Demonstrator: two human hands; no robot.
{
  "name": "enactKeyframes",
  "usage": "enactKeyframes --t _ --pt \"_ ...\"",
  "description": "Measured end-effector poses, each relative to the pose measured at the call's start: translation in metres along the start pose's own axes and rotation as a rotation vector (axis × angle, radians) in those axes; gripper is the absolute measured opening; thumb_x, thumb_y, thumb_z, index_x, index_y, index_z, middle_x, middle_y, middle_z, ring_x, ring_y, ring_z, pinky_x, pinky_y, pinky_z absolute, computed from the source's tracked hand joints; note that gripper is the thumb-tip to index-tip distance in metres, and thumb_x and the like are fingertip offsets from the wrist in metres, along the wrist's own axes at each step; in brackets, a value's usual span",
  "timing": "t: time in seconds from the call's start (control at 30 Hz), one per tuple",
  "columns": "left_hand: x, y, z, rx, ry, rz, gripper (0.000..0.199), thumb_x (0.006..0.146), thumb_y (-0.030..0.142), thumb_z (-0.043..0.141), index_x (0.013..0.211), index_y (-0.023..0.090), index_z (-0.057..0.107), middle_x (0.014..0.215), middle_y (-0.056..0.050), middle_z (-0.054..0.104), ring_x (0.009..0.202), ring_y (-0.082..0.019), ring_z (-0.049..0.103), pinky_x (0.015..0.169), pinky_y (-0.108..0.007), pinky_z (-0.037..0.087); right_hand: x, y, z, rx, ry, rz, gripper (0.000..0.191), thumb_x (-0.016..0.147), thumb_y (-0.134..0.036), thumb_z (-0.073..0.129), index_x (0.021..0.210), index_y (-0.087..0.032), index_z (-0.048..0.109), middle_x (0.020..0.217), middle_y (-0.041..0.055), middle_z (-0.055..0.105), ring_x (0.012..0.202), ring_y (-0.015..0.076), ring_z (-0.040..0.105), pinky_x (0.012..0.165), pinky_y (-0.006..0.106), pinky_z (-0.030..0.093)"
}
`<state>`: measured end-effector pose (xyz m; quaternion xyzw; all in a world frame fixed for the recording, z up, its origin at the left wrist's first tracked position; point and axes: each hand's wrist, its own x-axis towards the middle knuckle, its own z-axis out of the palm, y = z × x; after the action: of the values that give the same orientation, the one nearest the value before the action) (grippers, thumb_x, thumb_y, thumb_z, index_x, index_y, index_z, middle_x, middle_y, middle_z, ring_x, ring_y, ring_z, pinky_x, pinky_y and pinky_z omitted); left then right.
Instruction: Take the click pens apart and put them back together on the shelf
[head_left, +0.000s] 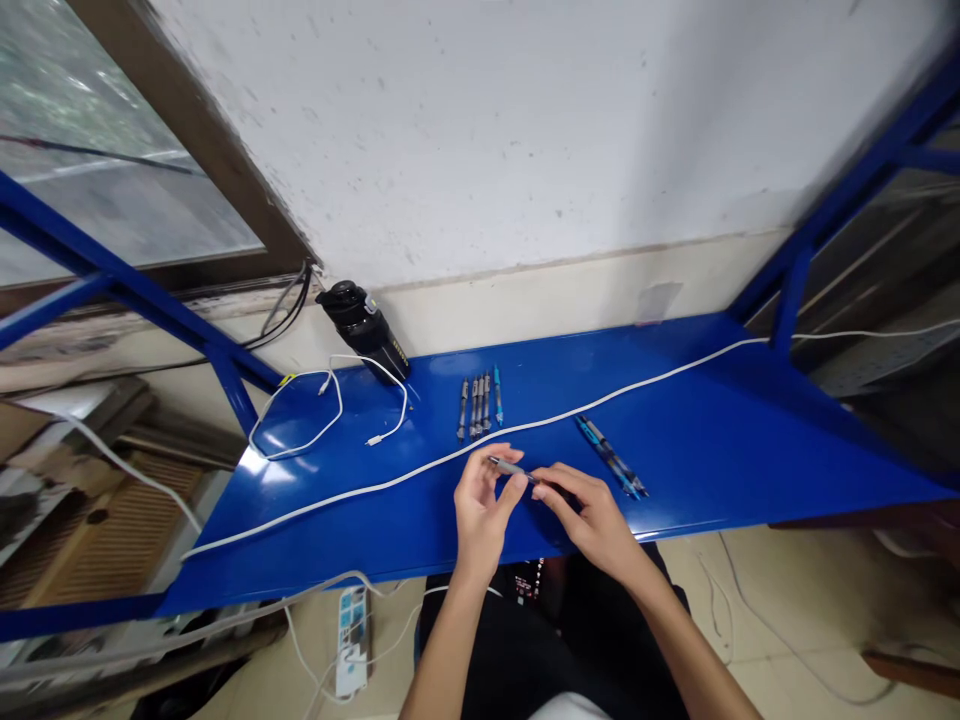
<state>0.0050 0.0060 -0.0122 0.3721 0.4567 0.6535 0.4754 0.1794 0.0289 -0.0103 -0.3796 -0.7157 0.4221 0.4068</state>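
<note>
- Step in hand, prob.: working on one grey pen [508, 467] w/ both hands, above the front part of the blue table [690, 430].
- L hand [484, 505]: thumb + fingers pinching the pen's barrel; its far-L tip pokes out past them.
- R hand [589, 515]: thumb + index closed on the pen's other end, approx. meeting the L thumb. So both sets of fingers grasping, neither free.
- Next move, my guess, calls for a firm L pinch + fine R fingertip work at that end, pen kept in line so no small part slips.
- Just beyond L fingertips: white cable [630, 388] running across the table; past it, a row of four dark pens [475, 405] w/ a light-blue pen [498, 393] at its R end.
- Just R of R fingers, apart from them: two pens w/ blue parts [611, 458], lying slantwise close together.
- Well L of & beyond L fingers: black bottle [367, 335], looped charging cable [335, 405] nr it.
- Hidden: the pen's R end, under R fingertips; can't tell if it's whole or apart there. Dark bit under R palm unclear, maybe same pen. R ring + little fingers mostly out of sight.
- Hard to make out: pen labels (too small); reddish marks [529, 580] below the table edge, nr the lap. Forearms cut off at bottom.
</note>
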Motion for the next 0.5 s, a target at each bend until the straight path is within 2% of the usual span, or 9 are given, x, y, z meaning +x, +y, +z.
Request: enactKeyframes --t 0.07,0.13,0.27,0.37,0.43,0.5 --pt "-0.0012 0.001 -0.0006 -0.014 -0.057 -0.023 0.042 0.096 0.039 0.084 0.132 0.02 0.075 0.129 -0.015 0.079 0.125 -0.031 0.074 0.11 -0.042 0.055 -0.0002 -0.0001 0.0001 -0.005 0.006 0.031 0.023 0.112 -0.036 0.061 0.123 -0.025 0.078 0.102 0.0063 0.077 0.09 0.0229 0.072 0.083 0.034 0.055" --pt "-0.002 0.0001 -0.0009 -0.026 -0.052 -0.063 0.036 0.098 0.039 0.082 0.127 0.019 0.077 0.127 -0.015 0.081 0.124 -0.032 0.075 0.109 -0.043 0.056 -0.0002 0.0001 0.0004 -0.002 0.003 0.042 0.021 0.113 -0.036 0.059 0.12 -0.025 0.076 0.102 0.0054 0.076 0.09 0.0223 0.072 0.084 0.033 0.054" --pt "-0.0007 -0.005 -0.0003 -0.021 0.052 -0.077 0.025 0.086 0.034 0.093 0.096 0.018 0.077 0.095 -0.006 0.08 0.095 -0.025 0.08 0.09 -0.034 0.061 -0.001 0.0026 0.0021 0.014 -0.023 0.049 0.016 0.112 -0.038 0.06 0.111 -0.025 0.07 0.106 0.005 0.077 0.096 0.0225 0.073 0.088 0.033 0.053" --pt "0.0005 -0.0055 0.0007 0.012 0.047 -0.055 0.029 0.082 0.032 0.096 0.097 0.019 0.075 0.084 -0.001 0.074 0.079 -0.018 0.075 0.081 -0.03 0.059 -0.0022 0.005 0.0038 0.026 -0.037 0.07 0.015 0.113 -0.038 0.059 0.108 -0.025 0.066 0.102 0.0036 0.075 0.093 0.0216 0.073 0.084 0.031 0.053" --pt "0.0002 -0.0027 0.0012 0.042 0.008 -0.035 0.033 0.084 0.031 0.095 0.109 0.02 0.077 0.094 -0.005 0.078 0.091 -0.021 0.077 0.089 -0.031 0.06 -0.0026 0.0055 0.0046 0.03 -0.027 0.093 0.015 0.113 -0.038 0.058 0.107 -0.025 0.064 0.096 0.0022 0.074 0.087 0.0203 0.072 0.08 0.03 0.053" --pt "-0.0008 0.0011 0.0017 0.048 -0.04 -0.028 0.042 0.089 0.034 0.091 0.126 0.021 0.077 0.116 -0.011 0.08 0.115 -0.028 0.076 0.102 -0.036 0.058 -0.0022 0.0049 0.0051 0.027 -0.012 0.108 0.014 0.113 -0.038 0.059 0.108 -0.025 0.062 0.094 0.0015 0.074 0.084 0.0195 0.07 0.078 0.03 0.053"
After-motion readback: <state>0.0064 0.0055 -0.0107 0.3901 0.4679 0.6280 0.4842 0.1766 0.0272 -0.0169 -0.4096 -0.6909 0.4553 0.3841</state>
